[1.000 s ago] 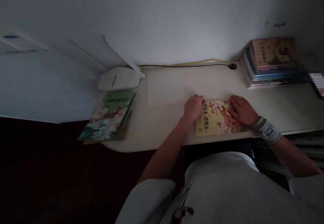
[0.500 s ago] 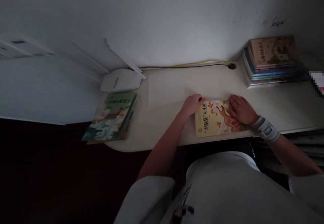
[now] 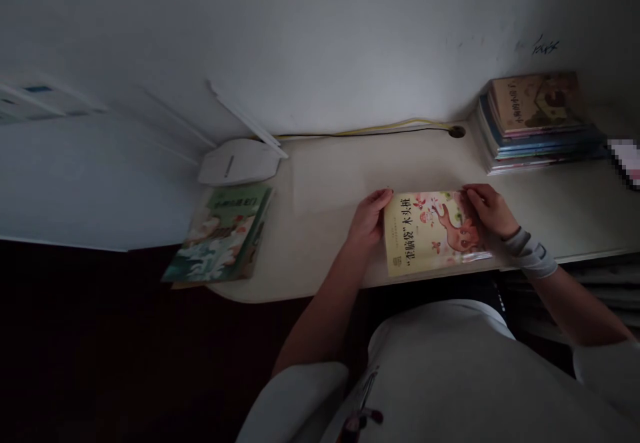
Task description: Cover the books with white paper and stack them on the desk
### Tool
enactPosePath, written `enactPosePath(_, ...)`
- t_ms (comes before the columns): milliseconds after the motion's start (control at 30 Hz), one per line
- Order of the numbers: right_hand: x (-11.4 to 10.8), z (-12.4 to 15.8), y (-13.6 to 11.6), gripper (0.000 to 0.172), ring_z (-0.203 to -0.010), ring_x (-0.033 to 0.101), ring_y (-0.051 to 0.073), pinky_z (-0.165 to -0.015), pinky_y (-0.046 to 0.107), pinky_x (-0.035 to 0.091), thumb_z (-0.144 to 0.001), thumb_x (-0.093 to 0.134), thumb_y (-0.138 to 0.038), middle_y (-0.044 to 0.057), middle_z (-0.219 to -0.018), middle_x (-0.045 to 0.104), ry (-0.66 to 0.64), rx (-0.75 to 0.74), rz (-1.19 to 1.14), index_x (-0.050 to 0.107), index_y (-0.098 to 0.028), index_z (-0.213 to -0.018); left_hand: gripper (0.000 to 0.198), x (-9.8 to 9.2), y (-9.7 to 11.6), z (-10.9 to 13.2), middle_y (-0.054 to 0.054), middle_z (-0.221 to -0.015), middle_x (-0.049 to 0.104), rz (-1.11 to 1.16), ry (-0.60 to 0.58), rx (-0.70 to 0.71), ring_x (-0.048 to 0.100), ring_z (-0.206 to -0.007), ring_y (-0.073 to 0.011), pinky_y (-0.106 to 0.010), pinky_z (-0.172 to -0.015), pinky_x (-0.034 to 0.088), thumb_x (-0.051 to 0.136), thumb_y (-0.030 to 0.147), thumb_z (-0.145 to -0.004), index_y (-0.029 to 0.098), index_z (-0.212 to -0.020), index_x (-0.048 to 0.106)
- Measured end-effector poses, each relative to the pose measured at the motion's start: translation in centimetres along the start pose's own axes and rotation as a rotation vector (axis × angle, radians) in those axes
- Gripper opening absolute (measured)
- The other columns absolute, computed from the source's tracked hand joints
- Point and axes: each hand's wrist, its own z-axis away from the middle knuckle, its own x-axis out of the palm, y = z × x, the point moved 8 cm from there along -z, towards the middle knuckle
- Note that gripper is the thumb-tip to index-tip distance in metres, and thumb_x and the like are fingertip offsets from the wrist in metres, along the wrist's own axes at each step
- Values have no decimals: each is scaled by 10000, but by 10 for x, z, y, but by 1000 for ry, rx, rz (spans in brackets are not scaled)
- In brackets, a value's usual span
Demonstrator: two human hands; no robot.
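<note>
A yellow picture book [image 3: 425,233] with a reddish animal on its cover is held between my two hands near the table's front edge. My left hand [image 3: 371,216] grips its left edge, thumb at the upper left corner and fingers mostly out of sight. At the upper right corner, my right hand [image 3: 490,209] pinches the cover side with fingers bent; a grey band circles that wrist. The book is closed and looks slightly raised, though I cannot tell whether its lower edge touches the table [image 3: 325,229].
To the left, green picture books [image 3: 220,229] overlap at the table's rounded corner. Behind them stands a white router [image 3: 240,161] with antennas. A yellow and black cable [image 3: 370,128] runs along the wall to a hole. A stack of books [image 3: 540,113] stands at the back right.
My right hand has gone from lying flat on the cover to pinching the book's upper right corner. My left hand has closed on the left edge, and the book seems slightly lifted.
</note>
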Motion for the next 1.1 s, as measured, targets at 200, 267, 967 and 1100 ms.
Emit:
enactPosePath(200,-13,-11,-2,426,-660,621,169,-557,298,499,-799,546,-581,39,-803,687,5,262,-511,600,-197,-973,269,15,48,24,33,-653,616,45,36,295,597,-558,-110,-249,-554,494,706,401,-706,213,-833,562)
enactPosePath(267,-30,-17,-16,420,-642,607,163,-560,297,490,-800,555,-578,29,-763,656,105,197,-479,605,-198,-971,302,18,70,32,35,-676,636,-8,46,462,612,-575,-113,-243,-556,491,695,425,-722,223,-897,556)
enactPosePath(967,-20,18,-7,565,-435,293,74,-415,236,241,-752,505,-704,-71,-434,328,17,109,-110,368,-221,-493,364,-11,14,49,33,-504,460,-756,186,373,424,-519,-122,-244,-522,335,524,459,-802,199,-547,503)
enactPosePath(1100,-16,18,-8,562,-457,276,82,-427,250,220,-769,459,-726,-69,-448,320,103,123,-55,355,-231,-522,258,-10,20,47,16,-647,565,-718,238,447,517,-613,-133,-236,-579,404,502,438,-825,205,-730,556)
